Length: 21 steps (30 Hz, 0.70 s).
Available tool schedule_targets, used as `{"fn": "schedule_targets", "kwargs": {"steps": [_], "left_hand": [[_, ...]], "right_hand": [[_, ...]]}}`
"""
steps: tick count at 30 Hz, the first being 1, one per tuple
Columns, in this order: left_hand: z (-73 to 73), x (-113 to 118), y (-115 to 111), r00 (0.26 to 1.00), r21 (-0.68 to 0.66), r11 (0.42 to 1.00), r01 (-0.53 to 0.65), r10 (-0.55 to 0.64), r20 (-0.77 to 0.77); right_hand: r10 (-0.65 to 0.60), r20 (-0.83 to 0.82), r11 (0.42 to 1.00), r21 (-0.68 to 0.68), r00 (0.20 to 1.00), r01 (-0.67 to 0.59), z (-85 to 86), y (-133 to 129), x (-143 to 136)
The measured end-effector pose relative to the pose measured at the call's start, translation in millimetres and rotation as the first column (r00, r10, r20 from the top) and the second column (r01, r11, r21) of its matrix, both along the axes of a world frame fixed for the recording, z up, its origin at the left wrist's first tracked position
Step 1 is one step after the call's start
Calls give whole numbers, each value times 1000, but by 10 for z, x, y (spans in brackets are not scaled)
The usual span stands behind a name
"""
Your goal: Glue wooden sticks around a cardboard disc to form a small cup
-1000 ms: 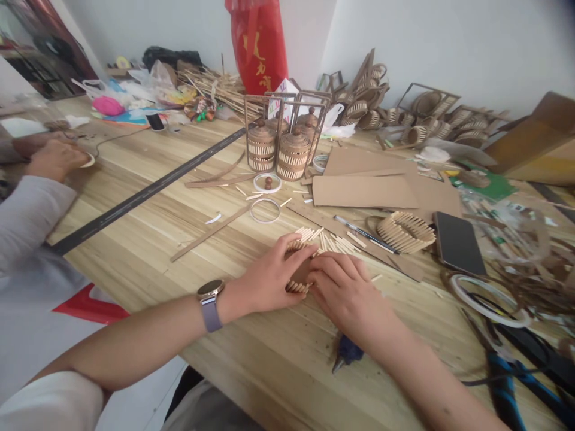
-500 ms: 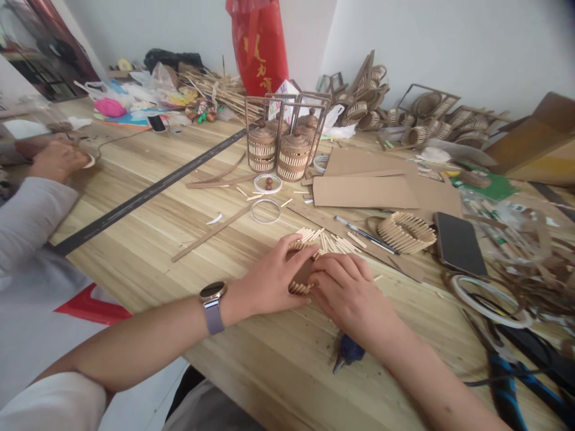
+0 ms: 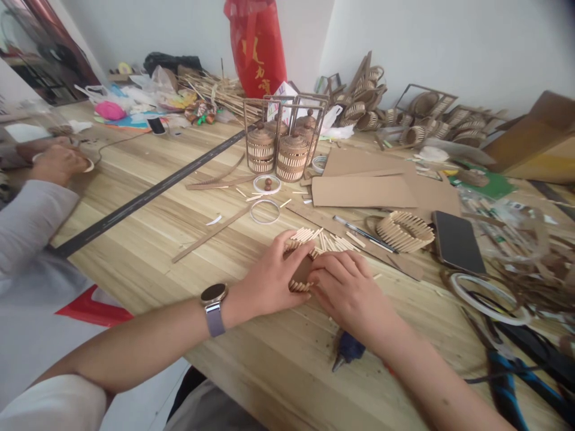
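My left hand point(image 3: 274, 276), with a watch on its wrist, is wrapped round a small round piece point(image 3: 302, 272) with a brown base and a rim of short wooden sticks. At the right side of this piece, my right hand point(image 3: 344, 287) has its fingers bent together on the rim; whatever is between its fingertips is hidden. Loose wooden sticks point(image 3: 335, 242) lie just beyond both hands. A dark blue tool with a pointed nozzle point(image 3: 348, 352) lies under my right forearm. To the right sits a ring of sticks point(image 3: 405, 231).
Lidded stick baskets in frames point(image 3: 293, 157) stand behind brown card sheets point(image 3: 363, 191). A phone point(image 3: 458, 242), a white tape roll point(image 3: 489, 299) and pliers point(image 3: 503, 371) lie at the right. Another person's hands point(image 3: 60, 161) are at the far left.
My hands stay almost where they were on the round piece. At the far left, the other person's hands have shifted slightly. The view has moved very slightly.
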<state>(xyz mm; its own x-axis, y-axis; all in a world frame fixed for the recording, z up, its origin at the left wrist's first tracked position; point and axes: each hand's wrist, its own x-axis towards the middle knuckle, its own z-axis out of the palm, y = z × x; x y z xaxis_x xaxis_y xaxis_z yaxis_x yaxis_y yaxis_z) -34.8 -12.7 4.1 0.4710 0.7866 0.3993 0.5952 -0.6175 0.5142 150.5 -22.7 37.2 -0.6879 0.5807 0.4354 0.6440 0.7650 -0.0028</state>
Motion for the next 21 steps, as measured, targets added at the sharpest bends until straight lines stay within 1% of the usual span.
{"fn": "schedule_targets", "kwargs": {"steps": [5,12,18,21], "left_hand": [[18,27,-40,1000,23,1000,-19,19,-4],[-8,54,-64,1000,22,999,-29,29,-7],[-5,67,-83,997,17,997,-79,79,-14],[8,60,-81,998,-5,998,-64,64,-12]], "right_hand": [[1,-1,1000,-13,1000,-1,-1,0,7],[7,-9,999,-50,1000,-7,11,-1,3],[30,-21,996,-81,999,-31,38,-6,-6],[29,-30,996,-88,999,-32,42,-4,-5]]}}
